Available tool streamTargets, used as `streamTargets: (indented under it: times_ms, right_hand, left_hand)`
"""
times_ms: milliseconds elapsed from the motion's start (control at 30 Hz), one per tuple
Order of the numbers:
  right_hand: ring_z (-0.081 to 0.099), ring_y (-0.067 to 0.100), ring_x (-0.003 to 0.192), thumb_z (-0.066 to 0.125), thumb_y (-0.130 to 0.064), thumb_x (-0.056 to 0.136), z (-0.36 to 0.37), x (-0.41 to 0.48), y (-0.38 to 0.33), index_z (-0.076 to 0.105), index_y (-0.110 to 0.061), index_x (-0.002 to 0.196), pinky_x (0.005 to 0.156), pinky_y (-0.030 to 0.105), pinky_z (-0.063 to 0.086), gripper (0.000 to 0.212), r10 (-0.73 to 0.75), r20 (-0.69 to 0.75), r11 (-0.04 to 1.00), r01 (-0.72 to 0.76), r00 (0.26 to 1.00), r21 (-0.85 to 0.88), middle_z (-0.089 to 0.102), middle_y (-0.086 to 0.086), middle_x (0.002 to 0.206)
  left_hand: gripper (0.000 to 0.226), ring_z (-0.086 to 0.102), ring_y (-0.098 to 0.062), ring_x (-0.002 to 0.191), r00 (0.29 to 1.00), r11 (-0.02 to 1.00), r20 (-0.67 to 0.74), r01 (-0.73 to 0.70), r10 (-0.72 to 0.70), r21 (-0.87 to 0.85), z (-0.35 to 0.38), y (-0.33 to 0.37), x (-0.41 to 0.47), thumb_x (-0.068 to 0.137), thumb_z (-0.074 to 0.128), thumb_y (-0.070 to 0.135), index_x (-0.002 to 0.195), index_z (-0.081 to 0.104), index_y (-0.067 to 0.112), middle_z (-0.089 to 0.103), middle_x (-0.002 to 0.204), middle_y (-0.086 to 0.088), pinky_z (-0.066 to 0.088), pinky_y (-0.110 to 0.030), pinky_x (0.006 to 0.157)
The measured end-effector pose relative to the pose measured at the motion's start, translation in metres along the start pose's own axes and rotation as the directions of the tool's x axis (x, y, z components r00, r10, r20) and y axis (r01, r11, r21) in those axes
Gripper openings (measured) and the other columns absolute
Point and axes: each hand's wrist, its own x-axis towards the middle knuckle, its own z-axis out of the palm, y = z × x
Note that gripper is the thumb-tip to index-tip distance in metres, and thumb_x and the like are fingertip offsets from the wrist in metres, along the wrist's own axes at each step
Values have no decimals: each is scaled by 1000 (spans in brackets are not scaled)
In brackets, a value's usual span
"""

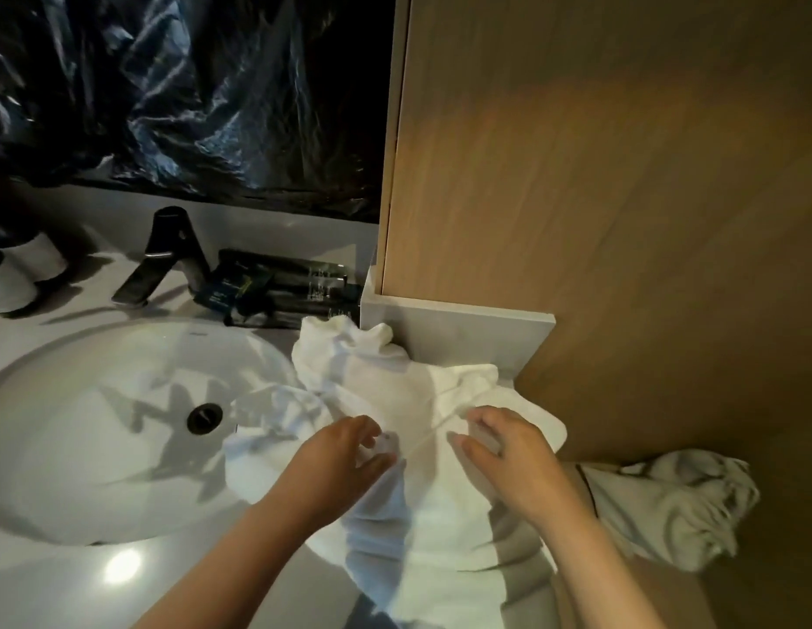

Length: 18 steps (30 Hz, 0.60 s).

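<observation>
Head view — towel (413, 383) in left grip (345, 460) and right grip (508, 451)

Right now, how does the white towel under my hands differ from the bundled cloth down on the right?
The white towel lies spread on the counter beside the sink; the bundled cloth sits lower, off the counter, by the wooden panel. The white towel is plain; the bundled cloth shows dark lines. The left hand and right hand pinch the white towel; nothing touches the bundled cloth. Both are pale, crumpled fabric.
</observation>
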Motion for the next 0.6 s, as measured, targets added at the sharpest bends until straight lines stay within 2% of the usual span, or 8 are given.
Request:
streamTargets:
  times_ms: [100, 200, 267, 333, 400, 467, 533, 600]
  right_hand:
    - [53, 7, 118, 69, -40, 88, 5, 10, -12, 61, -26, 127, 102, 23, 41, 42, -26, 42, 995, 22, 999, 98, 58, -14, 125]
    - [58, 8, 104, 72, -40, 86, 8, 22, -17, 62, -30, 126, 96, 26, 47, 42, -49, 107, 991, 34, 993, 130, 60, -16, 108]
    - [58, 8, 92, 70, -41, 87, 12, 29, -16, 60, -30, 129, 90, 26, 48, 45, -60, 146, 996, 50, 987, 67, 55, -14, 92]
    - [54, 3, 83, 68, -44, 88, 15, 33, -14, 59, -30, 131, 82, 21, 46, 46, -54, 175, 998, 52, 983, 18, 51, -14, 85]
    - [53, -1, 76, 65, -47, 89, 17, 33, -10, 61, -29, 128, 76, 15, 43, 43, -51, 186, 998, 46, 981, 34, 55, -16, 83]
    - [55, -2, 77, 63, -49, 90, 16, 31, -7, 63, -28, 125, 76, 12, 41, 41, -50, 192, 997, 37, 980, 70, 61, -14, 87]
    - [56, 1, 82, 61, -49, 90, 12, 30, -5, 63, -29, 125, 79, 16, 42, 40, -72, 197, 996, 60, 978, 63, 62, -11, 91]
    - [54, 4, 77, 61, -47, 91, 9, 27, -4, 61, -30, 128, 79, 21, 46, 40, -106, 199, 993, 95, 974, 62, 58, -10, 84]
  left_hand:
    - [34, 62, -6, 90, 999, 998, 50, -7, 10, -57, 3, -2, 2, 91, 59, 44, 118, 62, 24, 68, 106, 9, 50, -21, 82]
    - [32, 57, 0, 84, 996, 993, 83, -3, 13, -120, 8, -3, 0, 93, 57, 41, 119, 63, 23, 67, 109, 10, 41, -6, 73]
    - [30, 56, -2, 83, 996, 993, 92, 19, -8, -121, 11, -4, 0, 93, 57, 41, 116, 63, 23, 67, 104, 9, 40, -9, 71]
    - [24, 57, -6, 79, 994, 993, 101, 44, -33, -110, 11, -4, 1, 92, 59, 42, 103, 66, 22, 66, 92, 8, 42, -15, 69]
    - [27, 52, -9, 68, 994, 992, 99, 57, -46, -115, 9, -3, 3, 89, 62, 40, 86, 67, 13, 64, 79, 1, 39, -20, 63]
    - [34, 45, -11, 60, 995, 990, 93, 59, -47, -128, 5, -1, 3, 87, 65, 37, 77, 64, 4, 59, 72, -7, 37, -24, 59]
    - [31, 48, -9, 57, 998, 990, 57, 17, -9, -140, 0, 3, 0, 87, 66, 35, 72, 63, 8, 60, 68, -4, 41, -24, 58]
    - [28, 54, -6, 58, 998, 988, -28, -63, 59, -143, -8, 9, -2, 88, 66, 31, 65, 58, 19, 59, 64, 5, 43, -18, 55]
